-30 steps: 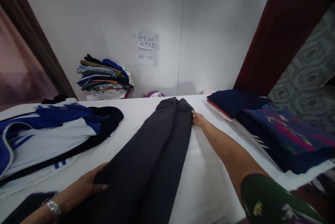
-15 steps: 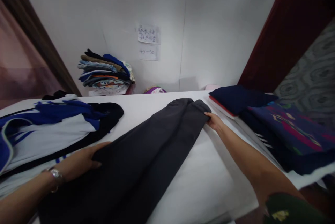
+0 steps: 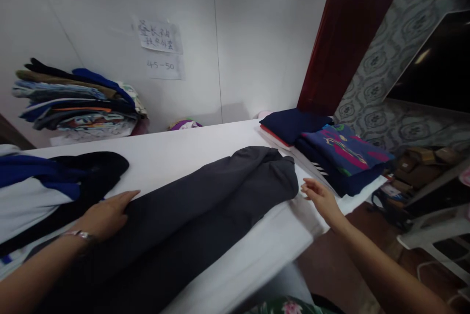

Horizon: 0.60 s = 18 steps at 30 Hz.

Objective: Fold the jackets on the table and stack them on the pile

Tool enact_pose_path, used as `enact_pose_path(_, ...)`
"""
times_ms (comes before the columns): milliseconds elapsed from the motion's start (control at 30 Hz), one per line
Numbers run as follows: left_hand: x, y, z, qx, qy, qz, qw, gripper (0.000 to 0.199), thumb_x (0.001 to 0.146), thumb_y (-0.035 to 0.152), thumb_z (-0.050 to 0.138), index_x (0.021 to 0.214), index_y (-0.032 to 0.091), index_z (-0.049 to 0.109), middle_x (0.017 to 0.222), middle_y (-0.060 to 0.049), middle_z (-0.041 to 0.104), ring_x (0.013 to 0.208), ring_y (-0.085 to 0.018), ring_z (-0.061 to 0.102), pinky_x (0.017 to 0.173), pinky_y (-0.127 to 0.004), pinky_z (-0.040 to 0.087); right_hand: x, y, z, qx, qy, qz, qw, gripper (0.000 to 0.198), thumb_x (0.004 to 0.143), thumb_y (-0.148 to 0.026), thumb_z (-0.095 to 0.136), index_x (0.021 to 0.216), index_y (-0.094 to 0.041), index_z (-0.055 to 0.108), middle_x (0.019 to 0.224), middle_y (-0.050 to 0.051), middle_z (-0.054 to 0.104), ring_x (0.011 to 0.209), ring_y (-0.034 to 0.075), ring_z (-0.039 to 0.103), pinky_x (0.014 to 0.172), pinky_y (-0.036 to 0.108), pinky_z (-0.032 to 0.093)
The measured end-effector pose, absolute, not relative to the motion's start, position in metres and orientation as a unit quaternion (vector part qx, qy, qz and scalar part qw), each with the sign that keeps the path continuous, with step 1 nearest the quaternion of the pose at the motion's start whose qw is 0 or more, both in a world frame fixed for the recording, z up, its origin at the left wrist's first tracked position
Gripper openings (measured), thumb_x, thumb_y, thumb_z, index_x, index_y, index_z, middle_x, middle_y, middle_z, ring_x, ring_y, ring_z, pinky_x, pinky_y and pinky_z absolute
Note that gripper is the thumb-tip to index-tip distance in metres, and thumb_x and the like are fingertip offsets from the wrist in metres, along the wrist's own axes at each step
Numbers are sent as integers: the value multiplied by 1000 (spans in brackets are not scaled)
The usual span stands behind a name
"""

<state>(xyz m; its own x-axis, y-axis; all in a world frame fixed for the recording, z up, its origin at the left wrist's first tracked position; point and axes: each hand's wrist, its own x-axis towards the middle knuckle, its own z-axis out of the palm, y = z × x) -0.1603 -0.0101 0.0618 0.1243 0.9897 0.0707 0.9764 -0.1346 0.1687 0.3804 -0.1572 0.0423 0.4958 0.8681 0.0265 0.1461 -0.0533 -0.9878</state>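
A long dark grey garment [image 3: 205,191], which looks like a pair of trousers, stretches diagonally over the white-covered table [image 3: 176,150]. Its far right end is rumpled, and its near end runs into shadow at the bottom left. My left hand [image 3: 106,216] lies on the garment's left edge with fingers stretched out, a bracelet on the wrist. Just beyond the rumpled end, my right hand [image 3: 320,199] is in the air, fingers slightly bent and apart, with nothing held. Beside my left hand lie loose blue, white and black clothes [image 3: 44,196].
Folded clothes [image 3: 293,125] are piled on the table's right end, a patterned purple one [image 3: 348,145] on top. Another tall clothes stack [image 3: 81,101] stands at the back left. Paper notes [image 3: 161,50] hang on the wall. A white plastic stool [image 3: 436,235] and boxes [image 3: 418,167] are at right.
My right hand has let go of the garment's far end and moved off to its right. The view has turned right. My left hand stays at the garment's left edge.
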Motion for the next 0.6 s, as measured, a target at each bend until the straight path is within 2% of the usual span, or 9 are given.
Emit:
enact_pose_path(67, -138, -22, 57, 791, 605, 84, 31, 57, 72, 35, 45, 126, 17, 52, 136, -5, 53, 125, -23, 47, 106, -36, 33, 371, -141, 57, -620, -496, 214, 569, 36, 72, -42, 68, 101, -21, 64, 99, 8, 65, 95, 24, 60, 82, 39, 49)
enact_pose_path(167, -100, -46, 44, 822, 562, 81, 41, 62, 79, 48, 42, 134, 18, 47, 147, -10, 37, 135, -26, 33, 111, -44, 24, 344, -102, 79, -541, -656, 153, 504, 34, 81, -42, 60, 110, -25, 64, 126, 7, 57, 121, 26, 47, 103, 43, 35)
enact_pose_path(267, -78, -64, 31, 826, 560, 34, 63, 60, 83, 47, 38, 138, 22, 43, 149, -9, 32, 138, -28, 27, 111, -52, 20, 323, -52, 87, -509, -770, 104, 370, 46, 86, -44, 54, 129, -26, 53, 147, 5, 36, 139, 25, 22, 113, 46, 14)
enact_pose_path(367, -75, -74, 27, 825, 563, 0, 51, 59, 87, 45, 33, 141, 22, 39, 150, -8, 29, 139, -26, 24, 111, -51, 18, 324, -8, 74, -573, -785, 106, 211, 56, 87, -50, 50, 137, -26, 44, 152, 7, 26, 142, 27, 10, 113, 51, 1)
enact_pose_path(467, -76, -77, 29, 829, 558, -12, 38, 58, 89, 45, 32, 142, 22, 37, 151, -8, 28, 140, -24, 22, 112, -49, 18, 339, 15, 48, -645, -740, 154, 111, 61, 90, -56, 41, 141, -23, 38, 152, 9, 25, 142, 29, 12, 110, 57, 6)
enact_pose_path(600, -76, -79, 30, 830, 556, -20, 36, 57, 90, 47, 32, 142, 22, 36, 151, -7, 28, 140, -24, 22, 112, -50, 18, 353, 19, 21, -660, -731, 144, 103, 65, 90, -61, 32, 144, -25, 31, 154, 6, 20, 142, 25, 12, 110, 55, 14)
